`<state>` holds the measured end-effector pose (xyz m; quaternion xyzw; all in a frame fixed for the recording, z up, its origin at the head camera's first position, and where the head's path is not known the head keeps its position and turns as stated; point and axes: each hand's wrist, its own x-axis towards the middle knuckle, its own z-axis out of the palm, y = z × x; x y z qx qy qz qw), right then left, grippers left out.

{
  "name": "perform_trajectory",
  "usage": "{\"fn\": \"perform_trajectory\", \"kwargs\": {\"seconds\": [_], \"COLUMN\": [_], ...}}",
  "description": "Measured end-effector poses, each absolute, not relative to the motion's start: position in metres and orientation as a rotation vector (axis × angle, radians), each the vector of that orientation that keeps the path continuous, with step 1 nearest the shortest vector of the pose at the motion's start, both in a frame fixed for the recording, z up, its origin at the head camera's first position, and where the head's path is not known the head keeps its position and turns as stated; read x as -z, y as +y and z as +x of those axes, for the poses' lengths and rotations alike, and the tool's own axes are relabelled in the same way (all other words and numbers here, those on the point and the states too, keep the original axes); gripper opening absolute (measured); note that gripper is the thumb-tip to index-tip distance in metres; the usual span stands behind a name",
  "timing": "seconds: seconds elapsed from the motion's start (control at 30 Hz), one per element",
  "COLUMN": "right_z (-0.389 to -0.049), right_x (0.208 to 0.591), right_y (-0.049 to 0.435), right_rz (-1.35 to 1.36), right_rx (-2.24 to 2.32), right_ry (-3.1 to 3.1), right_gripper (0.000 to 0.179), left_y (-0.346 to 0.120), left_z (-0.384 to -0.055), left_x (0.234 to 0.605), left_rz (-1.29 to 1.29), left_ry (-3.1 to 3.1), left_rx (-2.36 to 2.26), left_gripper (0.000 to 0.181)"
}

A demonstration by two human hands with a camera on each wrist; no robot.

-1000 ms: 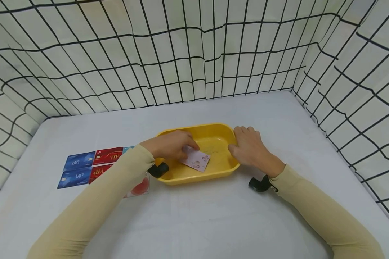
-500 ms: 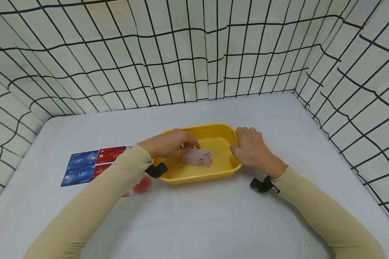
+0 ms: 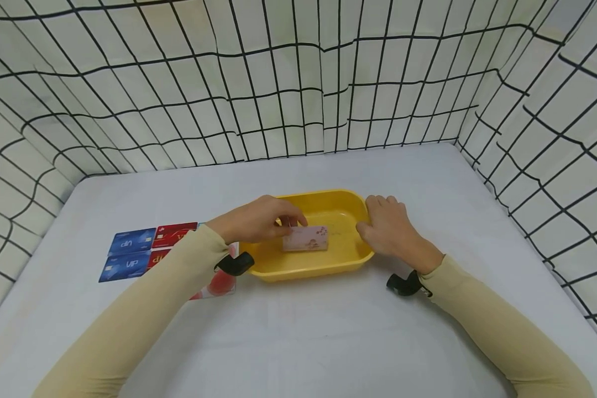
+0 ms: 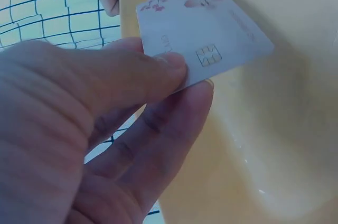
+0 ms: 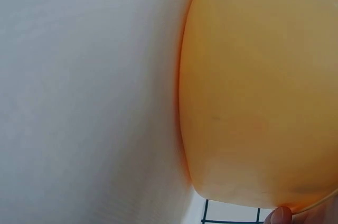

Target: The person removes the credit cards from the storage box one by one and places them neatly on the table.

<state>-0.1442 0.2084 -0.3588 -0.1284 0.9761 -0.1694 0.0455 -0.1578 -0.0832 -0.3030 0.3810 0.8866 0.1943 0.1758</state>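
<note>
My left hand (image 3: 258, 218) reaches into the yellow plastic tray (image 3: 310, 273) and pinches a pale pink bank card (image 3: 308, 239) at one end. Up close in the left wrist view, the thumb lies on the card's (image 4: 227, 28) face beside a chip, with fingers beneath. Red blossoms decorate this card. My right hand (image 3: 395, 229) grips the tray's right end, its thumb on the inner side of the rim. In the right wrist view the tray's outer wall (image 5: 253, 86) fills the right half, and a fingertip (image 5: 281, 215) shows at its edge.
Left of the tray, several cards lie in rows on the white table (image 3: 298, 337): blue cards (image 3: 131, 241), red cards (image 3: 171, 234) and a pale one with a red shape (image 3: 222, 283). My left forearm covers part of them. Black wire mesh (image 3: 278, 83) borders the table.
The pink card has turned from slanted to nearly level in the left hand and shifted slightly right. My right hand keeps its grip on the tray. The whole view drifts a little.
</note>
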Motion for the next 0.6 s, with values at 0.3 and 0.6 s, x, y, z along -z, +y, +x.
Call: {"fn": "perform_trajectory", "kwargs": {"seconds": [0.3,0.6], "right_z": [-0.143,-0.143], "right_x": [0.358,0.357], "right_y": [0.209,0.208], "right_rz": [-0.401,-0.409], "right_rx": [0.520,0.523], "right_ry": [2.981,2.978], "right_gripper": [0.030,0.029], "left_y": [-0.090,-0.098], "left_z": [-0.151,-0.142], "left_x": [0.301,0.295], "left_rz": [1.020,0.975], "left_ry": [2.574,2.620], "left_rx": [-0.597,-0.652], "left_gripper": [0.026,0.027]}}
